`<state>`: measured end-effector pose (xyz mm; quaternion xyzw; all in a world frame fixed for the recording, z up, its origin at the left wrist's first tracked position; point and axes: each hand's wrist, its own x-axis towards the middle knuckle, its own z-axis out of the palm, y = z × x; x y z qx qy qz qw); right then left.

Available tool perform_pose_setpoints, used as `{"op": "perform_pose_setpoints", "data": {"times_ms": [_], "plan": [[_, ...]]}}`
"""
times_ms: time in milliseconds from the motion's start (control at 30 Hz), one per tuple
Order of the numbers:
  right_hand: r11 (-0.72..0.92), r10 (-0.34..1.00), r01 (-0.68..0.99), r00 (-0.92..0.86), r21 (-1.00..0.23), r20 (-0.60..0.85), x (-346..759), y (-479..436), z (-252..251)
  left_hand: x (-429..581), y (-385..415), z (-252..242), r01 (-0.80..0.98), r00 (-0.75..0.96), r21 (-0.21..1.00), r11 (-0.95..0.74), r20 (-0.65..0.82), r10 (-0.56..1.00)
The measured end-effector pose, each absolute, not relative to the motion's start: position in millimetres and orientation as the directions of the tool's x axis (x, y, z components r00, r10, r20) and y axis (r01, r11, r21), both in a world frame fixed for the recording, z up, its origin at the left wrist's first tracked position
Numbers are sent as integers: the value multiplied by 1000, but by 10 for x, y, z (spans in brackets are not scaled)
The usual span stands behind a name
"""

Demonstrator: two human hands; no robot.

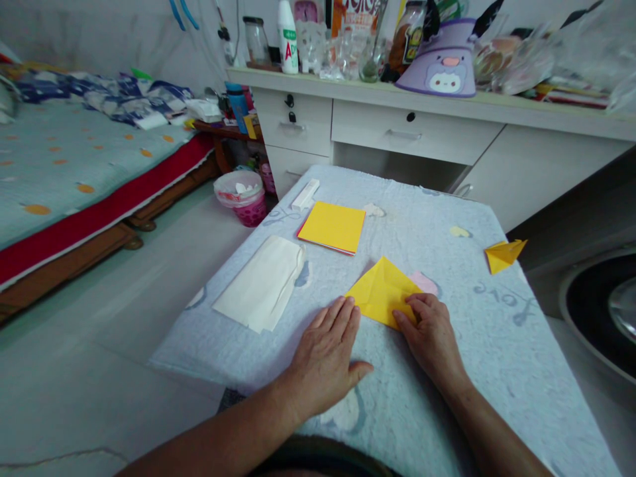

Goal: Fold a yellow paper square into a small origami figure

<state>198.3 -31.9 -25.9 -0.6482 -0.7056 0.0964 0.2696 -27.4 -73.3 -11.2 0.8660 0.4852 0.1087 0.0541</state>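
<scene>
A folded yellow paper [381,289] lies flat on the light blue cloth of the table [447,278]. My left hand [325,354] rests palm down with fingers stretched out, its fingertips at the paper's left corner. My right hand [431,331] presses on the paper's lower right edge, fingers curled and thumb on the fold. A pink scrap [425,282] peeks out beside the paper.
A stack of yellow square sheets [332,226] sits further back. A finished yellow folded piece [503,254] lies at the right edge. A white folded cloth [263,281] is at left, a small white box [305,194] behind. Desk with drawers [402,132], pink bin [242,196], bed [74,172].
</scene>
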Motion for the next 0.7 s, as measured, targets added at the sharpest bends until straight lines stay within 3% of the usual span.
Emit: {"op": "perform_pose_setpoints", "data": {"times_ms": [200, 400, 600, 700], "plan": [[148, 963, 865, -15, -479, 269, 1973, -318, -250, -407, -703, -100, 870, 450, 166, -464, 115, 886], [147, 963, 861, -12, -486, 269, 1973, -321, -242, -475, -762, -82, 899, 374, 160, -408, 207, 904], [142, 963, 869, -11, -473, 269, 1960, -322, -242, -252, -804, -41, 730, 619, 203, -653, 211, 757], [154, 960, 869, -19, -470, 278, 1963, -323, -251, -138, -768, -63, 690, 671, 210, -693, 176, 721]]}}
